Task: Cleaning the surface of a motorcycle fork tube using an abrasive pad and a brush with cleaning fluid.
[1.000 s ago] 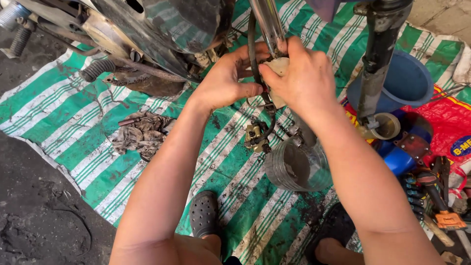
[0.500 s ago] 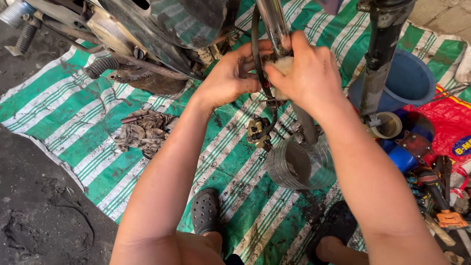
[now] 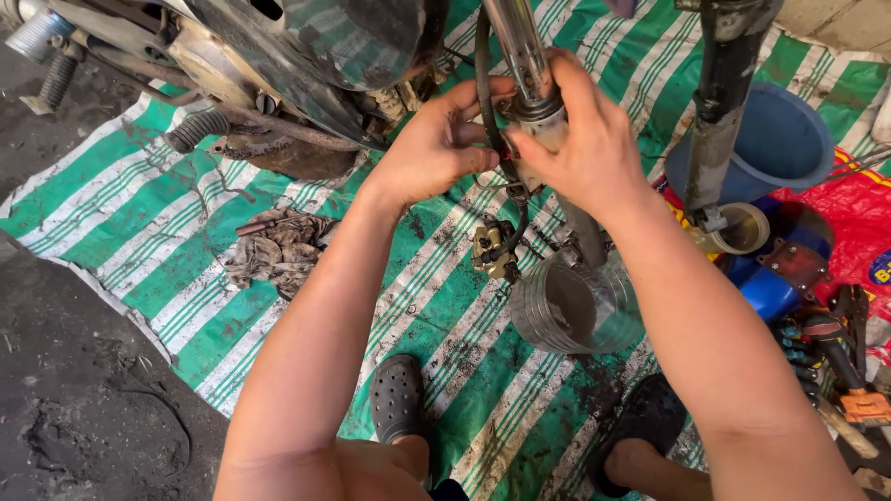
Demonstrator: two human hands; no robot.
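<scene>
A motorcycle's chrome fork tube (image 3: 513, 46) runs down into its grey lower leg (image 3: 583, 232). My right hand (image 3: 580, 139) wraps around the joint between them, fingers over the seal area. My left hand (image 3: 436, 144) pinches the same joint from the left, beside a black brake hose (image 3: 484, 83). The hose leads down to a grimy brake caliper (image 3: 492, 249) hanging just above the mat. A clear ribbed plastic container (image 3: 566, 311) stands under the fork leg's lower end.
A second dark fork leg (image 3: 719, 102) stands at right by a blue tub (image 3: 784, 139). The motorcycle's body and engine (image 3: 306, 65) fill the upper left. A dirty rag (image 3: 274, 249) lies on the green striped mat (image 3: 121, 232). Tools (image 3: 840, 362) lie at right. My feet wear black clogs (image 3: 397, 399).
Both hands have stayed on the fork joint and shifted their grip slightly; the view has drifted a little.
</scene>
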